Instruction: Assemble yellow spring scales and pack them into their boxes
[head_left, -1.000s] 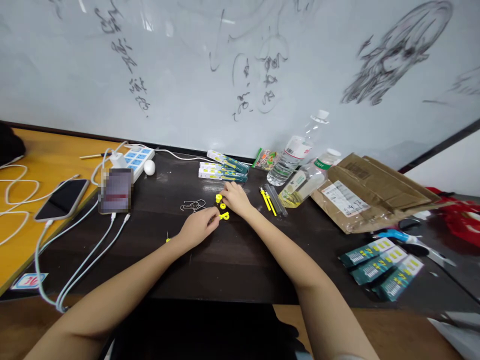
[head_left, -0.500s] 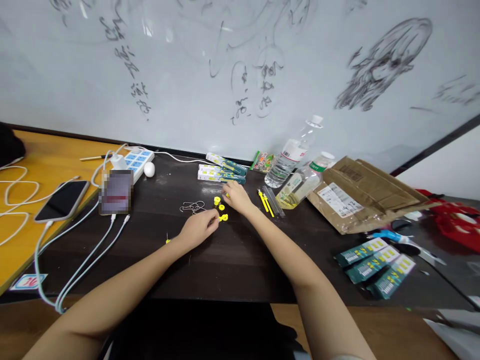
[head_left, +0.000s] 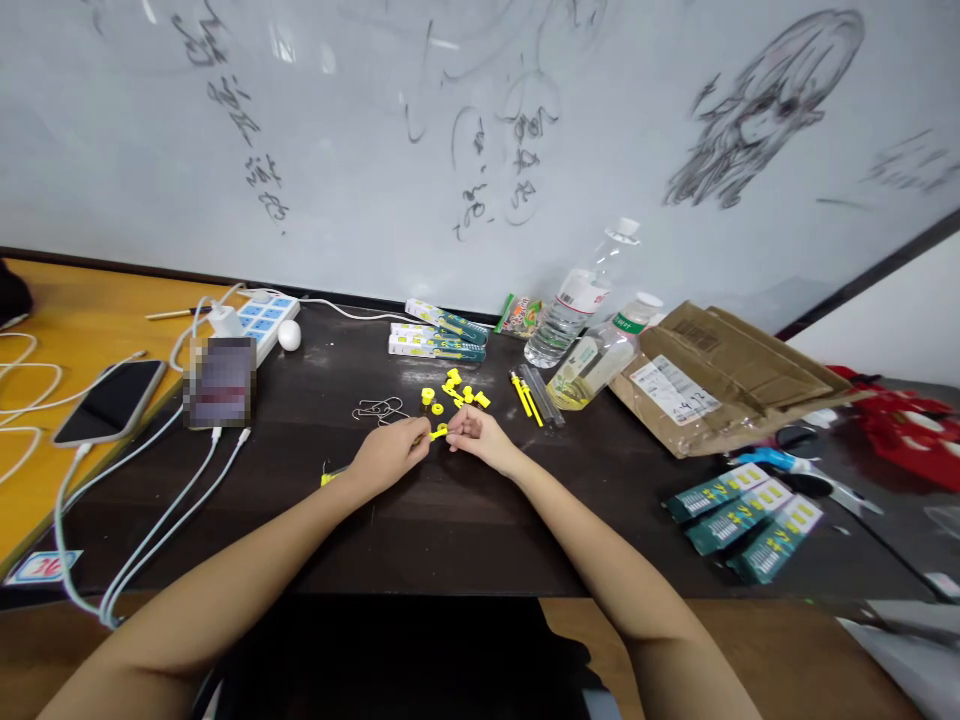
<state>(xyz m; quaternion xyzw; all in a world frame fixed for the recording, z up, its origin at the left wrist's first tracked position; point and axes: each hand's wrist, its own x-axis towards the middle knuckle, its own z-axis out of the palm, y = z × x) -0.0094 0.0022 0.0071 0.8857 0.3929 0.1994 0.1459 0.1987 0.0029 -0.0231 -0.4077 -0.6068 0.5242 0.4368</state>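
My left hand (head_left: 390, 455) and my right hand (head_left: 476, 436) meet over the dark table (head_left: 465, 520), their fingertips pinching one small yellow plastic piece (head_left: 439, 432) between them. Just behind the hands lies a scatter of several more yellow pieces (head_left: 454, 388). A small bundle of bent wire hooks (head_left: 379, 409) rests to the left of the pieces. A yellow-tipped pin (head_left: 328, 478) lies under my left wrist.
Green-and-yellow boxes (head_left: 435, 342) lie behind the pieces, more of them (head_left: 742, 520) at the right. Two plastic bottles (head_left: 581, 305), yellow sticks (head_left: 525, 395), a cardboard parcel (head_left: 720, 375) and scissors (head_left: 806, 480) sit right. A phone (head_left: 112, 400), cables and a power strip (head_left: 262, 320) lie left.
My right hand has drawn back from the far pile toward my left hand, uncovering the scattered yellow pieces. Both hands now hold one yellow piece together. The view shifted slightly.
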